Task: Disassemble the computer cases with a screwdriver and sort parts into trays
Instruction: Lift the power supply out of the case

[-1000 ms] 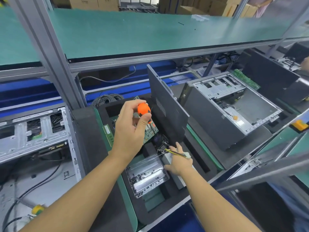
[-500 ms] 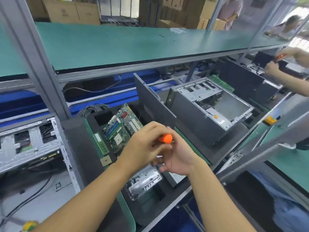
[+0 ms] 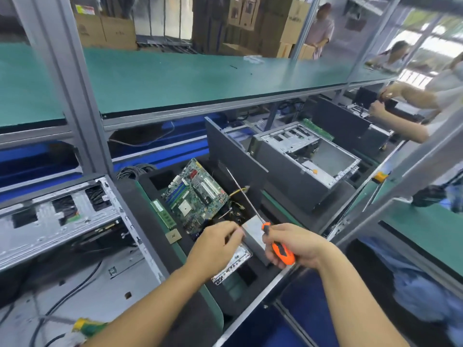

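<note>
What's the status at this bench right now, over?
Right hand shut on orange screwdriver, shaft pointing up-left. Left hand pinched over clear screw box. Motherboard sits in foam tray. Nothing blocking.

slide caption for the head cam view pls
Right hand grips an orange screwdriver beside the left hand, over a foam tray holding a motherboard.

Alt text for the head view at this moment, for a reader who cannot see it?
A person's right hand grips an orange-handled screwdriver, shaft pointing up and away, while the left hand pinches something small over a foam tray holding a green motherboard.
</note>
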Motion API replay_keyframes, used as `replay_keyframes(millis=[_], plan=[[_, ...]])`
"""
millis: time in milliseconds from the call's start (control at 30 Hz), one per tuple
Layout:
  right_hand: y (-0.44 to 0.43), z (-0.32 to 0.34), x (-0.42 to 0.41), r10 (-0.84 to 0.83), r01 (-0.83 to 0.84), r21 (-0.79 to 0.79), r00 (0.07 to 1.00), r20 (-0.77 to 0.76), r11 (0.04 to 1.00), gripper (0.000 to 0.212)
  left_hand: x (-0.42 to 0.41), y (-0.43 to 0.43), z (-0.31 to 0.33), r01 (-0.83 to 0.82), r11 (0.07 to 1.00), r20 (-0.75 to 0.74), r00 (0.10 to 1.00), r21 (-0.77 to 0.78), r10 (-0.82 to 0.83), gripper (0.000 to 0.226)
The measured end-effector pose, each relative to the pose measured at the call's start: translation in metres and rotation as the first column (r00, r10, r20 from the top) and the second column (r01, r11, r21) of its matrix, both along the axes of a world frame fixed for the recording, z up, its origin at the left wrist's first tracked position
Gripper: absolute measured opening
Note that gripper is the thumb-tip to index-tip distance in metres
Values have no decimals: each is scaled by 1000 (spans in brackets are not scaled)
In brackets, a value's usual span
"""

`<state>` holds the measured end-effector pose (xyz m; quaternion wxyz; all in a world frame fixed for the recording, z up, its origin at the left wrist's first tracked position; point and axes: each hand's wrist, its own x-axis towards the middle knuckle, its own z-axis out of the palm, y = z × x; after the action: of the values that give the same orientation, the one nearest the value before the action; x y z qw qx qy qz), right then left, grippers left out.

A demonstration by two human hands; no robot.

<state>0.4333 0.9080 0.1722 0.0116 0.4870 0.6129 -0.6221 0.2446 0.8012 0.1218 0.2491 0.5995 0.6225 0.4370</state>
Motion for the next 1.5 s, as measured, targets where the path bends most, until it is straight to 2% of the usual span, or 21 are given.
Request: replay_keyframes(millis=[33,100,233,400,567,667,833,933,1000,1133,1333,1433,1500], plan=[[-4,-2,4,7,-11,60,998,64,998,3,-3,-1,-7,-1,992,42,999,-130,7,26],[-10,-12,15,-20,-14,191,984,175,981,15,-6,-4,-17,10,957,111,994,-289,23,30],[-16,-37,46,-162,88,328,965,207,941,19,-2,-7,-29,29,914,136,990,-404,28,33],[1,-70,88,-332,206,410,906,263,889,16,8,1,-39,67,832,52,998,-551,-46,37],[37,-90,124,-443,243,450,792,420,859,20,6,14,-49,59,780,55,998,-623,-32,33],[62,-101,121,-439,157,494,726,529,855,20,3,28,-56,6,785,25,1000,-619,11,33],[89,-115,104,-446,110,508,656,609,854,23,7,47,-67,-21,760,17,999,-650,41,36],[98,-124,107,-344,20,464,699,627,886,18,9,54,-72,0,753,28,999,-658,24,37],[102,-132,106,-326,37,470,769,550,882,16,11,58,-76,9,751,34,999,-660,18,37],[116,-138,85,-297,11,530,837,459,848,11,17,67,-80,4,741,25,1000,-671,17,35],[150,-152,36,-193,-99,573,883,428,814,25,13,76,-92,-2,725,62,996,-689,62,27],[158,-166,20,-148,-159,538,863,483,828,22,8,72,-95,4,715,111,989,-699,103,22],[159,-174,16,-156,-141,499,848,506,855,25,3,69,-97,9,705,108,989,-709,97,22]])
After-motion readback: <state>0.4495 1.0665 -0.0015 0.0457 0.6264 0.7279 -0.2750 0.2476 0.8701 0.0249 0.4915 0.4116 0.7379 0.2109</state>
